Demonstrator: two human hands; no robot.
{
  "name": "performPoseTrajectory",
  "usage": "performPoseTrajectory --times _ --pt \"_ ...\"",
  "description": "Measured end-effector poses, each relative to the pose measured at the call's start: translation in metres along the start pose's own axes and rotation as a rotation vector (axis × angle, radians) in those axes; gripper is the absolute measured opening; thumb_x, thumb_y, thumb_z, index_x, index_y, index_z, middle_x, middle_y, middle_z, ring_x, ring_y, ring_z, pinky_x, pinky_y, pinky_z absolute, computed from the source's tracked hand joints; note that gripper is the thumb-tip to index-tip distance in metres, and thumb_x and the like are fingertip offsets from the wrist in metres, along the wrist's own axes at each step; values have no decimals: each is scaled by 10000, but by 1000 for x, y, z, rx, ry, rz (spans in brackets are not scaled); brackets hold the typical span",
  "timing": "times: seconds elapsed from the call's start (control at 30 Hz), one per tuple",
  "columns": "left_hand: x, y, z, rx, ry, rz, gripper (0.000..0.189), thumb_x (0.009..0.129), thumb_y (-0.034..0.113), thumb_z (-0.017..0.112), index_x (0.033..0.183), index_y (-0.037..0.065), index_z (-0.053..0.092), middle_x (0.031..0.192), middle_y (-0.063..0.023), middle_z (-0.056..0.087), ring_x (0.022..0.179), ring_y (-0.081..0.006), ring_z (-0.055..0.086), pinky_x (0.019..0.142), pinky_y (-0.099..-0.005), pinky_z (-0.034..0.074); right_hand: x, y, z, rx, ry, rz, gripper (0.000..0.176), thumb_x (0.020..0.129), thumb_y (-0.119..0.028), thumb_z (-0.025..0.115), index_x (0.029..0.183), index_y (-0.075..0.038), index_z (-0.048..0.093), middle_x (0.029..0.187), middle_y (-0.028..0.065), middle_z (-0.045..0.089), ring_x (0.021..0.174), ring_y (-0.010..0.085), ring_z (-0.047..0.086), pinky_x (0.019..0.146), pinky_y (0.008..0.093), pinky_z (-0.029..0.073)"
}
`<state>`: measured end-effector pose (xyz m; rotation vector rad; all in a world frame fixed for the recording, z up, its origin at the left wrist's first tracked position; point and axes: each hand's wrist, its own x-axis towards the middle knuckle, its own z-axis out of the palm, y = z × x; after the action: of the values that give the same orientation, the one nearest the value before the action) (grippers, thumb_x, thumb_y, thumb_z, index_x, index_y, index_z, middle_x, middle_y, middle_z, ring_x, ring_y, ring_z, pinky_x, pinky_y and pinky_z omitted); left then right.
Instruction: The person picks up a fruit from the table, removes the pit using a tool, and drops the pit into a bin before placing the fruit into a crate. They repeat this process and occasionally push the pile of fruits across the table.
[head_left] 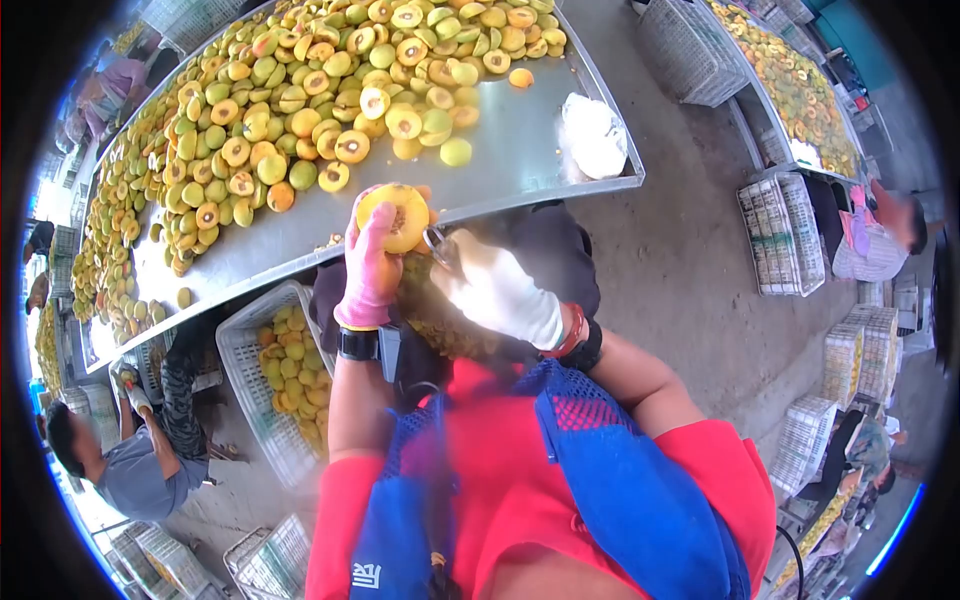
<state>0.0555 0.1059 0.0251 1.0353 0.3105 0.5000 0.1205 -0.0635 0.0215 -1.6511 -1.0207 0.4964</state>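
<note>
White crate [768,240], grey-shirted co-worker [150,482]

The left hand [367,268] holds a halved fruit [408,218] beside a metal tool [437,243] in the right hand [500,288].

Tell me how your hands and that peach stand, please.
Left hand holding halved peach, cut side showing. Right hand gripping metal tool beside it. No obstruction visible between them.

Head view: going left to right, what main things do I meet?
Gray-shirted co-worker, white crate of yellow fruit, pink-gloved left hand, white-gloved right hand, white slatted crate, striped-shirted co-worker.
</note>
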Motion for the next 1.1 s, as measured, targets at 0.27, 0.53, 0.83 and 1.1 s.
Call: performPoseTrajectory --times 0.27,0.53,0.83,1.1 --pt "-30 -8 14 127 -6 164 575 1065 482 404 1317 -23 513 1159 -178 659 1059 -235 647 943 -347 511 -1 -21 4 -242 -27 55 161 946 -115 611 991 18 531 929 193 674 848 412 658 662 437 510" --pt "-38 -15 24 354 102 259 553 1080 460 386 1287 -31 536 1115 -152 673 1033 -206 639 940 -327 500 -1 -4 19 139 11 -87 176 928 -106 634 1007 22 543 738 184 632 686 422 633 606 450 493" --pt "-35 -24 17 494 149 342 507 1087 419 402 1226 -34 582 1039 -122 697 981 -177 650 912 -312 504 -5 -2 15 73 -131 0 146 948 -115 594 1014 9 552 796 133 619 589 219 570 562 379 482" --pt "-36 -28 13 568 155 315 500 1077 419 434 1204 -37 594 1021 -126 702 957 -177 665 882 -301 513 -4 11 18 233 -209 26 183 945 -143 609 987 21 538 786 90 614 642 230 600 612 389 502"
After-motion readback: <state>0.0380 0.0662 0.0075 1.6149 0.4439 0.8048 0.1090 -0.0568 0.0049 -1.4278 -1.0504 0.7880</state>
